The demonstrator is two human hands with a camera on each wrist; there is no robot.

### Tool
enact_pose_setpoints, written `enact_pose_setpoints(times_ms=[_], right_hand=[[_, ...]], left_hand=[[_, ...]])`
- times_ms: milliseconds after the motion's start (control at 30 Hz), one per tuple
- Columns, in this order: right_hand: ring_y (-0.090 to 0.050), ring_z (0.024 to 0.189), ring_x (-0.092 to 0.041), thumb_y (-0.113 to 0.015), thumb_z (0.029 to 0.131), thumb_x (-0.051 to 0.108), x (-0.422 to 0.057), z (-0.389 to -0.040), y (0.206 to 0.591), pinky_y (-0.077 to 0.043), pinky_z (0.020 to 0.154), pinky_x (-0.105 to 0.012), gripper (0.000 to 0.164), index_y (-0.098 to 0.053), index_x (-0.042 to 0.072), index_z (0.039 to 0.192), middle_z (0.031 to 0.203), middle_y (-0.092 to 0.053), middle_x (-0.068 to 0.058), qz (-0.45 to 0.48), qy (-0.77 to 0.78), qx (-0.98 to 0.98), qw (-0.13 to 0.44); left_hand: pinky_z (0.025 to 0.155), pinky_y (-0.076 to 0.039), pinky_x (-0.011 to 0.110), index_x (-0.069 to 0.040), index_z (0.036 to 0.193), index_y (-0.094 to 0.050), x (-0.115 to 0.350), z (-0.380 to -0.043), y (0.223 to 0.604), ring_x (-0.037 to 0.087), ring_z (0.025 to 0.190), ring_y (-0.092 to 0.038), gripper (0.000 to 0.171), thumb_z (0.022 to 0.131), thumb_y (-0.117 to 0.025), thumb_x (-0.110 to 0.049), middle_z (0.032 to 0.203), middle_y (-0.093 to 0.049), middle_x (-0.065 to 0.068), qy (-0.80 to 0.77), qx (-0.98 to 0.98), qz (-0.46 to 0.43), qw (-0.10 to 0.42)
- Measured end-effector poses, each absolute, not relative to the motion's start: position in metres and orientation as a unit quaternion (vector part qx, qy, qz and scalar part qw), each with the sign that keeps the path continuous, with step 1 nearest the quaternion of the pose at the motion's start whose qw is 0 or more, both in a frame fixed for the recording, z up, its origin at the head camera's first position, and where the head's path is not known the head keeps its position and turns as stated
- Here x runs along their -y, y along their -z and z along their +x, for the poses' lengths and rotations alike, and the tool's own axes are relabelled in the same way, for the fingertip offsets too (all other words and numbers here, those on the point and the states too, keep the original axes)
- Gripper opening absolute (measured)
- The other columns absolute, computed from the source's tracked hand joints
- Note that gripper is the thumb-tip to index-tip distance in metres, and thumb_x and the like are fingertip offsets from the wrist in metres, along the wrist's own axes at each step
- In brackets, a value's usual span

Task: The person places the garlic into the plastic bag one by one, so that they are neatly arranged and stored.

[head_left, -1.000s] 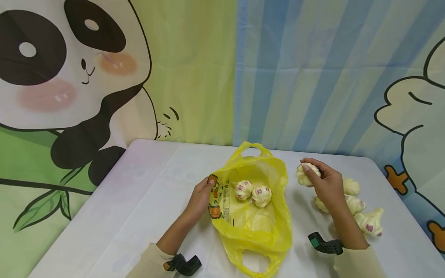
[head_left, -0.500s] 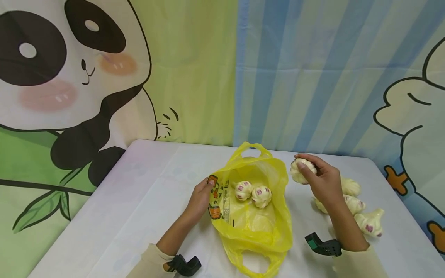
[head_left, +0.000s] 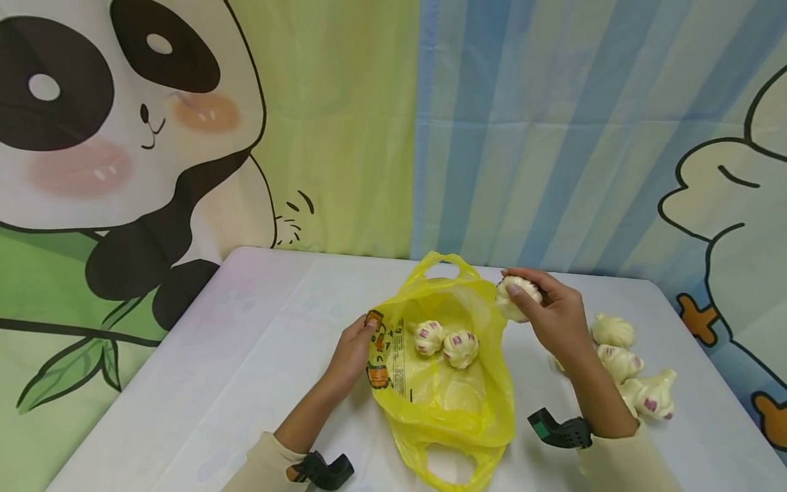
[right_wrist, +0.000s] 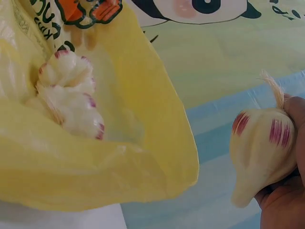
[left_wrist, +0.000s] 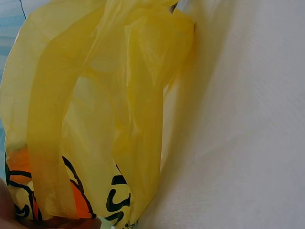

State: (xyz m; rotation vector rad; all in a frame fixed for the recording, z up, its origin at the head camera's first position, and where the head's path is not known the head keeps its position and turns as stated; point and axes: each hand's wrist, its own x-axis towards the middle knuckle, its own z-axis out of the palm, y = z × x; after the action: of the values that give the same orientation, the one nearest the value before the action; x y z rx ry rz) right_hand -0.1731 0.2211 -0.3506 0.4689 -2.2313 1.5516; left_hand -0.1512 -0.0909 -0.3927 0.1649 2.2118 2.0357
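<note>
A yellow plastic bag (head_left: pixel 451 427) lies on the table with its mouth spread wide. My left hand (head_left: pixel 352 355) pinches the bag's left edge beside its printed cartoon; the left wrist view shows mostly the bag's yellow film (left_wrist: pixel 100 109). Two garlic bulbs with purple marks rest inside, one on the left (head_left: pixel 428 337) and one on the right (head_left: pixel 461 349). Between thumb and fingers, my right hand (head_left: pixel 556 318) holds another garlic bulb (head_left: pixel 518 298) by the bag's upper right rim. In the right wrist view that bulb (right_wrist: pixel 264 148) shows its root tuft and stem.
Several more garlic bulbs (head_left: pixel 619 362) lie in a pile on the white table (head_left: pixel 270 355), right of the bag and partly behind my right forearm. A curtain with a panda print (head_left: pixel 344 137) hangs behind the table's far edge.
My right hand has carried its garlic bulb left and slightly up, from near the pile to the bag's rim. The left hand and the bag stay almost still.
</note>
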Motion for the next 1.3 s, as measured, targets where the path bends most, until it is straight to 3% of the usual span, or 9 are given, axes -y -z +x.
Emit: enact_pose_setpoints(times_ms=[200, 467, 700, 800, 1033, 1300], right_hand=[[-0.063, 0.092, -0.013, -0.061, 0.096, 0.003, -0.208, -0.173, 0.349, -0.055, 0.069, -0.023, 0.028, -0.064, 0.001, 0.124, 0.12, -0.062, -0.012, 0.205, -0.563, 0.78, 0.18], [-0.063, 0.097, -0.015, -0.062, 0.095, 0.001, -0.197, -0.179, 0.354, -0.055, 0.074, -0.025, 0.027, -0.065, 0.001, 0.122, 0.122, -0.061, -0.015, 0.234, -0.581, 0.763, 0.161], [-0.063, 0.092, -0.013, -0.062, 0.095, 0.004, -0.183, -0.181, 0.357, -0.055, 0.073, -0.025, 0.025, -0.067, 0.006, 0.12, 0.121, -0.063, -0.01, 0.229, -0.564, 0.782, 0.137], [-0.062, 0.091, -0.012, -0.061, 0.095, 0.002, -0.175, -0.178, 0.351, -0.054, 0.073, -0.023, 0.024, -0.066, 0.001, 0.118, 0.119, -0.063, -0.013, 0.231, -0.548, 0.793, 0.134], [-0.064, 0.093, -0.024, -0.061, 0.096, 0.004, -0.16, -0.168, 0.34, -0.054, 0.073, -0.025, 0.025, -0.065, -0.003, 0.119, 0.117, -0.063, -0.018, 0.217, -0.51, 0.827, 0.095], [-0.063, 0.099, -0.018, -0.065, 0.096, 0.018, -0.161, -0.19, 0.378, -0.053, 0.077, -0.029, 0.027, -0.067, 0.01, 0.122, 0.117, -0.066, -0.004, 0.228, -0.502, 0.83, 0.079]], left_hand=[[0.073, -0.046, 0.031, 0.006, 0.129, -0.053, 0.091, -0.151, 0.393, 0.039, 0.084, -0.056, 0.037, 0.107, -0.032, -0.016, 0.096, -0.055, 0.032, -0.669, -0.739, 0.053, 0.06], [0.075, -0.045, 0.031, 0.005, 0.13, -0.052, 0.09, -0.152, 0.393, 0.05, 0.091, -0.053, 0.038, 0.107, -0.031, -0.016, 0.097, -0.055, 0.034, -0.672, -0.735, 0.059, 0.061], [0.075, -0.046, 0.031, 0.004, 0.133, -0.051, 0.09, -0.151, 0.392, 0.05, 0.092, -0.053, 0.038, 0.107, -0.032, -0.016, 0.096, -0.056, 0.031, -0.677, -0.731, 0.057, 0.062], [0.075, -0.046, 0.031, 0.004, 0.133, -0.051, 0.089, -0.151, 0.391, 0.05, 0.093, -0.053, 0.038, 0.107, -0.032, -0.016, 0.096, -0.057, 0.03, -0.678, -0.73, 0.058, 0.063], [0.075, -0.046, 0.032, 0.004, 0.132, -0.051, 0.09, -0.158, 0.401, 0.049, 0.091, -0.054, 0.038, 0.108, -0.031, -0.017, 0.097, -0.056, 0.033, -0.671, -0.736, 0.056, 0.066], [0.076, -0.046, 0.033, -0.003, 0.133, -0.053, 0.092, -0.169, 0.426, 0.038, 0.087, -0.057, 0.04, 0.107, -0.034, -0.026, 0.095, -0.059, 0.024, -0.673, -0.736, 0.051, 0.057]])
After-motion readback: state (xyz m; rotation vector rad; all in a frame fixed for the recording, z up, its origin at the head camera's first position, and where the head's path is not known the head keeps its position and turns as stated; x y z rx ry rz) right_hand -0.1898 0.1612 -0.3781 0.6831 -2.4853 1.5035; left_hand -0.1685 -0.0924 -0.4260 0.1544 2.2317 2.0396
